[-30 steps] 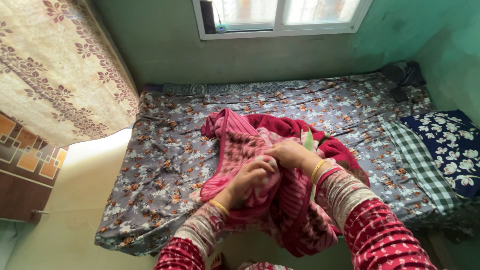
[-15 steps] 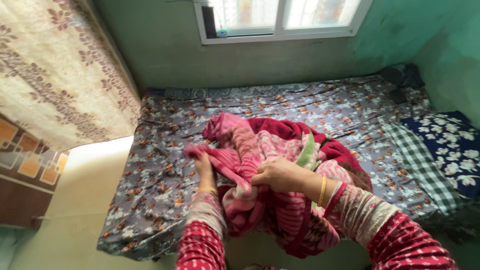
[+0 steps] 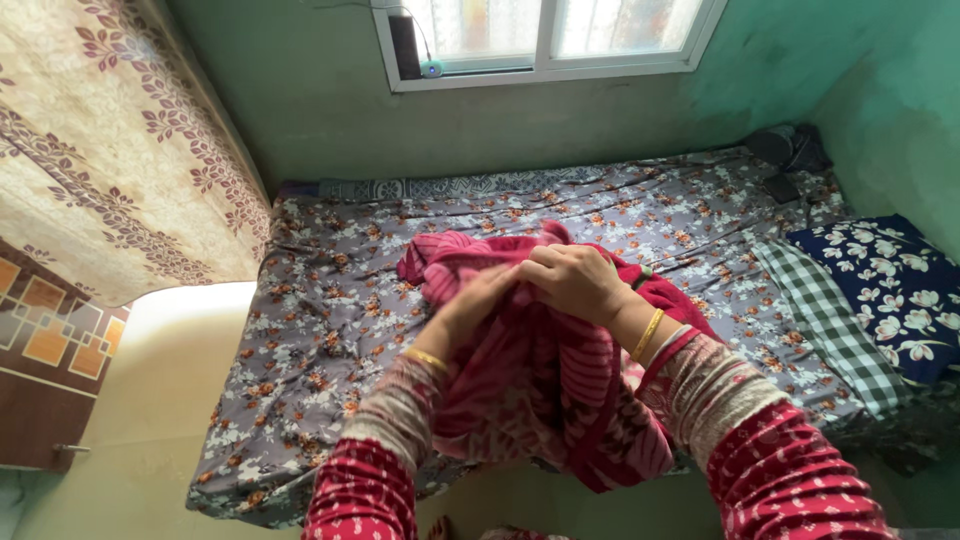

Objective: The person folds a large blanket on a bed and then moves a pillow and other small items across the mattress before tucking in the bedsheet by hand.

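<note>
Both hands are raised over the near half of the bed [image 3: 330, 330], gathered on a pink-and-red patterned blanket [image 3: 530, 390].

Right hand [image 3: 575, 280]: closed, fingers curled over the top fold of the blanket and gripping it. A yellow bangle [image 3: 648, 333] sits at the wrist, above a red patterned sleeve.

Left hand [image 3: 470, 310]: just beside the right, touching the blanket from the left side and pressed into the cloth. Its fingers are partly hidden in the folds, so I cannot tell whether they are clamped shut or only resting on the fabric. A second yellow bangle [image 3: 426, 357] shows at this wrist.

Blanket: bunched, not flat. Its upper part is lifted in the hands; the rest hangs down and drapes over the near edge of the bed, with a further heap lying on the sheet behind the hands, about the middle of the bed.

The bed carries a grey sheet with an orange-and-white flower print. At its right end lie a green-and-white checked pillow [image 3: 825, 320] and, beside it, a dark blue pillow with white flowers [image 3: 890, 290]. A dark bundle [image 3: 790, 150] sits in the far right corner. A window [image 3: 545, 35] is set in the green wall above the far edge. A cream floral curtain [image 3: 100, 140] hangs at the left.
</note>
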